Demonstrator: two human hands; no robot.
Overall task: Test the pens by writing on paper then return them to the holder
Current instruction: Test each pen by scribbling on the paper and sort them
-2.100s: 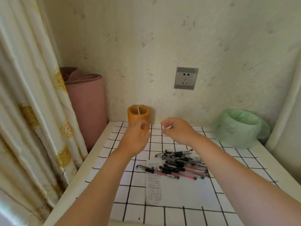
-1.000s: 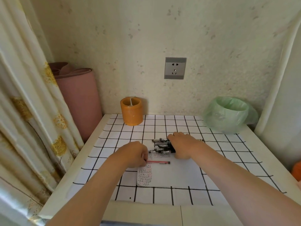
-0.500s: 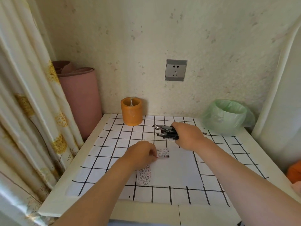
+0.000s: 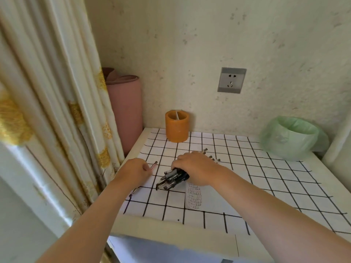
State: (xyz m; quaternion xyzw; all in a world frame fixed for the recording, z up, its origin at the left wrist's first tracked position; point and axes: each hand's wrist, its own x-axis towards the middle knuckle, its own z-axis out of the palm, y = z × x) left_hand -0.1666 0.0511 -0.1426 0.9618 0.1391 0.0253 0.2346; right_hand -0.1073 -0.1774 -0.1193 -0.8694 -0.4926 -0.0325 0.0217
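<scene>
My right hand [image 4: 195, 168] grips a bundle of several black pens [image 4: 171, 179] low over the grid-patterned table top, their capped ends pointing toward the front left and their tails showing past my knuckles. My left hand [image 4: 135, 172] holds a single red pen [image 4: 153, 165], whose upper end sticks out beyond my fingers. The white paper [image 4: 207, 198] with rows of small writing lies just under and to the right of the bundle. The orange cylindrical holder [image 4: 177, 126] stands at the back of the table against the wall.
A bin lined with a green bag [image 4: 292, 136] sits at the back right. A rolled pink mat [image 4: 124, 109] leans in the left corner beside a cream curtain [image 4: 57, 111]. A wall socket [image 4: 231, 80] is above the table. The table's front edge [image 4: 171, 234] is near me.
My right hand gathered the loose pens off the paper into one bundle, lifted it, then brought it down to the left. My left hand picked up the red pen. The view swung left.
</scene>
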